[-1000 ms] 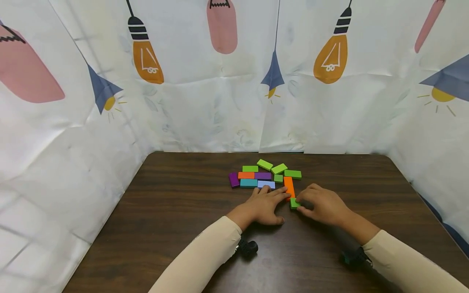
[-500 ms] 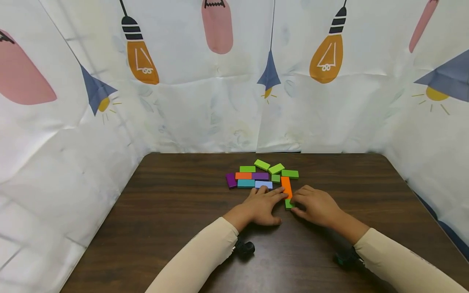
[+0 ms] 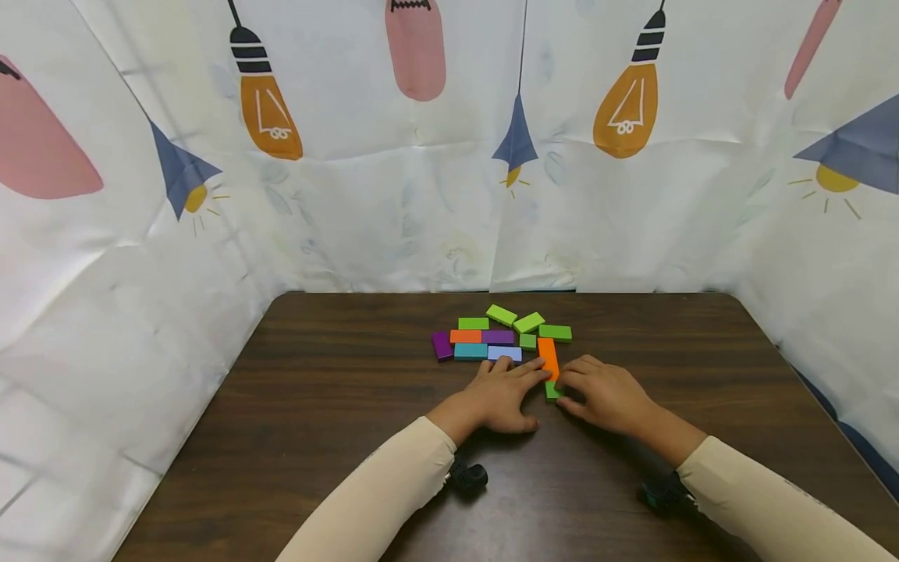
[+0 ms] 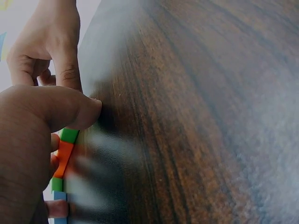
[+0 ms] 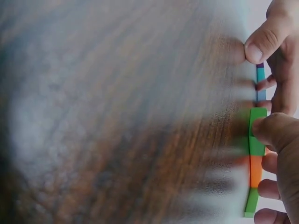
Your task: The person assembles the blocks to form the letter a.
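My right hand (image 3: 604, 394) pinches a small green block (image 3: 552, 392) that lies against the near end of an orange block (image 3: 548, 357). In the right wrist view the thumb (image 5: 266, 128) presses on that green block, and the other fingers curl by the orange one. My left hand (image 3: 502, 398) lies over the table with fingers spread, its fingertips at the orange block's left side and at a light blue block (image 3: 504, 353). The left thumb (image 4: 86, 112) stretches out on its own in the left wrist view.
Beyond the hands lie a teal block (image 3: 470, 351), a red-orange block (image 3: 466, 336), two purple blocks, one of them slanted (image 3: 442, 346), and several green blocks such as one at the right (image 3: 556, 333). The dark wooden table (image 3: 337, 437) ends before a printed white curtain (image 3: 351, 226).
The right hand has slid the small green block slightly left, in line with the orange block's near end. The left hand has stayed in place. The head view has shifted a little.
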Available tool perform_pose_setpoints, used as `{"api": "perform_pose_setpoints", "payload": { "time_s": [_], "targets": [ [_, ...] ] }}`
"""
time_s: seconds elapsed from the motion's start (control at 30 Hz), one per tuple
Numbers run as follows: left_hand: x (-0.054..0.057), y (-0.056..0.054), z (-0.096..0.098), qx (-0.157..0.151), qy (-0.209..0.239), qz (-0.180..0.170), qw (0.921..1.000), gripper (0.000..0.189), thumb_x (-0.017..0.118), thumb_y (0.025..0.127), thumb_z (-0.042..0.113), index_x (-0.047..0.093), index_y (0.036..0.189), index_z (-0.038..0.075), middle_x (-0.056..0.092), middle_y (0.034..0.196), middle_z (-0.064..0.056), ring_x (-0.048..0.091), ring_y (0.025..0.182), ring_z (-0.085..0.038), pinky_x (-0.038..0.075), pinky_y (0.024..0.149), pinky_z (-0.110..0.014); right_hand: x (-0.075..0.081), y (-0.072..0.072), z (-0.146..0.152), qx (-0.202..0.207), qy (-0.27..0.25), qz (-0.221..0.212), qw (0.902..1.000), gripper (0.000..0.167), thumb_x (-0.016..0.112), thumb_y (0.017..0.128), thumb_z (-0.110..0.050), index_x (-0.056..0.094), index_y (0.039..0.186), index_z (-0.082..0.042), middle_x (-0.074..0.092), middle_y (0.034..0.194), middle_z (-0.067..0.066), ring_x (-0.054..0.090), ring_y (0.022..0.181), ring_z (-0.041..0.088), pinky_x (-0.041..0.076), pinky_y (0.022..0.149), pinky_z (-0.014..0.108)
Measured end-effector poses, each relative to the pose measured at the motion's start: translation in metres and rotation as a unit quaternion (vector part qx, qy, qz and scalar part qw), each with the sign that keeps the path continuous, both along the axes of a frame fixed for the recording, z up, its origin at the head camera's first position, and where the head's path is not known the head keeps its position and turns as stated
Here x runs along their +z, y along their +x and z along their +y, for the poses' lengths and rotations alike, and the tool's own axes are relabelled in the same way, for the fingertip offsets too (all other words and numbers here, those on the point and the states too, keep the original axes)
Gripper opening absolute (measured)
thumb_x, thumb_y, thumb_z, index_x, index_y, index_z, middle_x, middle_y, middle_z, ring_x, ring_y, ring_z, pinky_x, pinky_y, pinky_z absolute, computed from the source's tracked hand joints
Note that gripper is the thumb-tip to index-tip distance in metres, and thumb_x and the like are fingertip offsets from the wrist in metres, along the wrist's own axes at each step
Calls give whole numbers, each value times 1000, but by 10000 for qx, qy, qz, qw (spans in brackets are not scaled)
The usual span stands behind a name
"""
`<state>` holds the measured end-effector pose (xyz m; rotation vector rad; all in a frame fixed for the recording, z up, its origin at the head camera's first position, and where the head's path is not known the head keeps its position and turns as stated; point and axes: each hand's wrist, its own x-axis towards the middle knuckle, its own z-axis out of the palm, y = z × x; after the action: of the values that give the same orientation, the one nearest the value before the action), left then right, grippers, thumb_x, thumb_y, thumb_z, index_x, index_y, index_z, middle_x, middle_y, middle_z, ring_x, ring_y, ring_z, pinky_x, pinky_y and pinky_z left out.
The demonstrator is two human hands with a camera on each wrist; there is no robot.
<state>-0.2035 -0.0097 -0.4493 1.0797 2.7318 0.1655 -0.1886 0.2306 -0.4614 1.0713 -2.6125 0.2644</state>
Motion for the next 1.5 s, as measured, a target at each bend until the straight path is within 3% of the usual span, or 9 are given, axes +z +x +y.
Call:
{"api": "perform_pose_setpoints", "payload": {
  "time_s": [0.3, 0.5, 0.7, 0.83, 0.97, 1.1, 1.27, 1.5],
  "targets": [
    [-1, -1, 0, -7, 27, -135, 9999, 85, 67, 90, 55, 27, 163, 36, 15, 169, 16, 37, 129, -21, 32, 101, -44, 2, 2, -2, -272, 110, -556, 9980, 57, 80, 90, -34, 64, 137, -6, 62, 136, 11, 60, 122, 28, 59, 82, 46],
    [-1, 0, 0, 70, 66, -111, 9999, 83, 67, 91, 55, 30, 162, 32, 17, 169, 14, 35, 135, -22, 30, 107, -48, 4, 2, -3, -266, 197, -710, 9969, 57, 78, 92, -33, 64, 139, -4, 63, 137, 13, 59, 124, 29, 57, 85, 49],
    [4, 0, -1, -36, 129, -22, 9999, 78, 68, 92, 53, 37, 158, 25, 25, 167, 11, 37, 138, -22, 31, 113, -53, 6, 0, -2, -315, 257, -822, 9958, 57, 77, 92, -36, 64, 139, -5, 65, 134, 12, 60, 122, 27, 59, 78, 46],
    [6, -8, -7, -126, 361, 456, 9982, 59, 67, 96, 44, 51, 149, 21, 44, 155, 3, 45, 134, -22, 38, 112, -46, 5, -2, -2, -240, 253, -771, 9964, 55, 76, 93, -35, 66, 137, -5, 65, 133, 11, 61, 120, 27, 59, 73, 43],
    [7, -20, -16, 367, 563, 1304, 9892, 34, 63, 99, 32, 67, 131, 21, 60, 131, 1, 55, 121, -20, 47, 104, -39, 4, -3, -2, -191, 246, -706, 9970, 52, 76, 93, -34, 68, 136, -7, 66, 134, 9, 61, 118, 26, 59, 71, 42],
    [7, -30, -24, 924, 303, 1953, 9759, 22, 63, 98, 24, 76, 116, 24, 66, 117, 3, 57, 112, -22, 47, 99, -42, 4, -3, -2, -187, 263, -718, 9969, 51, 75, 93, -34, 68, 135, -6, 65, 135, 9, 61, 118, 25, 59, 71, 41],
    [4, -36, -27, 977, 202, 2049, 9737, 22, 63, 95, 16, 80, 104, 26, 71, 105, 5, 57, 100, -22, 48, 91, -42, 6, -1, -3, -202, 250, -810, 9962, 51, 75, 93, -33, 67, 136, -6, 65, 136, 9, 62, 116, 25, 59, 70, 40],
    [-1, -38, -20, 989, 502, 2083, 9718, 24, 65, 96, 13, 82, 103, 28, 73, 108, 9, 58, 102, -21, 47, 93, -40, 6, 0, -3, -257, 238, -865, 9956, 52, 75, 93, -33, 67, 136, -5, 66, 135, 10, 63, 115, 26, 59, 72, 42]
  ]
}}
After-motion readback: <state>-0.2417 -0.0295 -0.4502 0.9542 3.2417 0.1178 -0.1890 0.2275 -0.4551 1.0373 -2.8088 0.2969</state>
